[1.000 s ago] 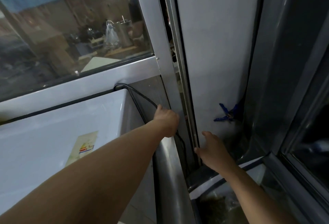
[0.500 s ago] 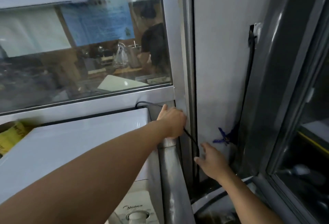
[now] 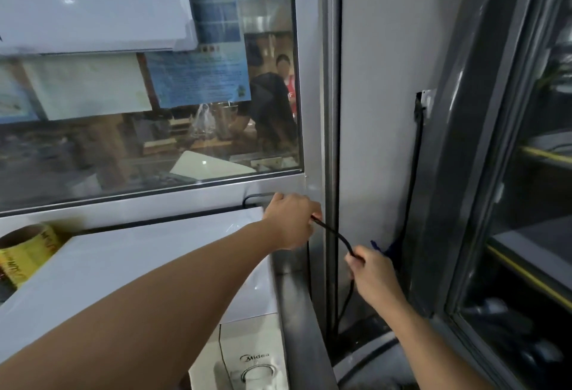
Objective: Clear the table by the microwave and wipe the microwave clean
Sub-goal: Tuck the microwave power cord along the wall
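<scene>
The white microwave [image 3: 148,265] sits at lower left against the window frame [image 3: 306,79], its top seen from above and its dial panel at the bottom edge. A black cord [image 3: 335,234] comes out from behind its back right corner, loops along the frame, and drops down the narrow gap between the frame and the grey wall [image 3: 377,95]. The left hand [image 3: 291,219] reaches over the microwave's top to that corner, fingers curled round the cord just beside the frame. The right hand [image 3: 373,275] is lower and to the right, near the wall, pinching the same cord further along; the cord arches between the two hands and hangs on below the right one. A yellow tape roll [image 3: 28,250] lies beside the microwave at far left. A blue clip [image 3: 383,247] shows on the wall just behind the right hand, and a second black cable [image 3: 414,172] runs up the wall to an outlet [image 3: 425,101]. Papers [image 3: 93,2] hang on the glass above.
</scene>
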Available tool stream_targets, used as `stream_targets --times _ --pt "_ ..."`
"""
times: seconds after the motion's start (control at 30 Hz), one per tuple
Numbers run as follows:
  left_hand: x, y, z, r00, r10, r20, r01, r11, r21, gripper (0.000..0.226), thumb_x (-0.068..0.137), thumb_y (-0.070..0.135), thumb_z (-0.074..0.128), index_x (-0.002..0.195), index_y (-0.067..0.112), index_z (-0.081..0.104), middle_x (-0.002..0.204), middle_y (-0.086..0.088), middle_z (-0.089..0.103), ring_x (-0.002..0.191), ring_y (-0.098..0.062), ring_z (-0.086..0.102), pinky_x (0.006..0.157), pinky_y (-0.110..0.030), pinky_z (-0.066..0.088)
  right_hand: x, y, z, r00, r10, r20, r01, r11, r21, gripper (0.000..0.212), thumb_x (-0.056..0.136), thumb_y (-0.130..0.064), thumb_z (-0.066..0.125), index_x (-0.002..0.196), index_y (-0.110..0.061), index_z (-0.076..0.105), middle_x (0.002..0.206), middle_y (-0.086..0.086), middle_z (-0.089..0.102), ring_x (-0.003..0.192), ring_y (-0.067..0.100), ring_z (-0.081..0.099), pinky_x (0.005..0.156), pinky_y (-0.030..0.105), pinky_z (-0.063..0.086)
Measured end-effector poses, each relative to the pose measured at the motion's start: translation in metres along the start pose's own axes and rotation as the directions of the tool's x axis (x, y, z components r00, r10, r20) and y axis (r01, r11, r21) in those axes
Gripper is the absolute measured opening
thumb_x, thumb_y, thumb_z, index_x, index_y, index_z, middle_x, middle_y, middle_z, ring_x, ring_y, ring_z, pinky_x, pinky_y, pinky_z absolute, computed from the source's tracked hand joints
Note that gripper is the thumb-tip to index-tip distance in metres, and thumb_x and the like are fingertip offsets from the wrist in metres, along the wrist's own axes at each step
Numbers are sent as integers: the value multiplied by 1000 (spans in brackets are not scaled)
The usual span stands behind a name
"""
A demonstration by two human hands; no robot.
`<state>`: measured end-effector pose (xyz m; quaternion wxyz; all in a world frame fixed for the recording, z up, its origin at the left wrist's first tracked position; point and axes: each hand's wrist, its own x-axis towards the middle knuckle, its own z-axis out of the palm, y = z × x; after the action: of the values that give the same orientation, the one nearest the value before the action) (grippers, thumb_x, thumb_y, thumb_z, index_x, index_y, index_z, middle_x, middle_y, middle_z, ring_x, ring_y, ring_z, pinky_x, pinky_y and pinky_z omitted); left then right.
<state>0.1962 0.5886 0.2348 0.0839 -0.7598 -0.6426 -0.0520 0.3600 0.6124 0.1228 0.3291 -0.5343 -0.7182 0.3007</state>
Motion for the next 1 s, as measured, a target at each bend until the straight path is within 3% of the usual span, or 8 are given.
stream_targets --times 0.13,0.23,0.33,0.47,0.67,0.87,1.0 --pt "-5 25 -13 995 50 -89 -53 998 -34 23 90 22 50 110 26 61 111 1 65 111 -22 53 97 -36 32 -9 -22 -19 997 -47 -60 47 999 4 19 95 -21 51 76 -24 51 68 -7 55 65 7 55 54 17 37" --pt "-12 35 -21 991 66 -113 -69 997 -27 23 90 21 50 107 24 64 108 1 66 107 -22 56 95 -34 36 -19 -37 -27 993 -93 -73 93 996 -9 15 95 -22 53 80 -24 52 72 -9 55 70 9 57 62 20 41" --pt "-21 33 -31 992 46 -116 -53 997 -57 21 92 23 50 105 23 66 107 0 67 104 -22 58 89 -31 39 -34 -49 -31 980 -180 -86 176 983 -56 16 94 -22 55 78 -24 51 69 -14 52 66 0 52 61 16 37" --pt "-38 14 -44 996 -9 -90 -5 987 -160 18 91 22 52 101 22 66 107 0 67 102 -23 59 90 -33 45 -49 -54 -25 987 -159 -3 158 983 -97 9 93 -22 56 84 -22 55 77 -11 57 76 7 56 59 9 36" --pt "-69 -16 -58 984 -78 -159 8 917 -399 10 90 15 54 93 16 64 94 0 63 90 -19 58 84 -38 51 -72 -47 -9 996 -17 83 28 990 -135 8 96 -24 49 89 -22 53 84 -5 60 83 10 59 73 23 47" --pt "-99 -26 -65 984 -55 -171 -10 933 -359 9 92 14 52 90 18 59 94 0 61 88 -17 56 82 -32 47 -94 -58 -13 999 -18 -44 15 998 -60 10 96 -21 51 88 -17 57 85 2 62 77 15 61 77 34 56" --pt "-114 -18 -73 987 -23 -161 -29 949 -314 12 88 19 54 95 19 64 96 1 65 91 -19 59 89 -39 48 -107 -70 -24 993 -54 -101 42 993 -113 13 96 -22 50 89 -14 58 85 5 64 78 19 62 75 40 56"
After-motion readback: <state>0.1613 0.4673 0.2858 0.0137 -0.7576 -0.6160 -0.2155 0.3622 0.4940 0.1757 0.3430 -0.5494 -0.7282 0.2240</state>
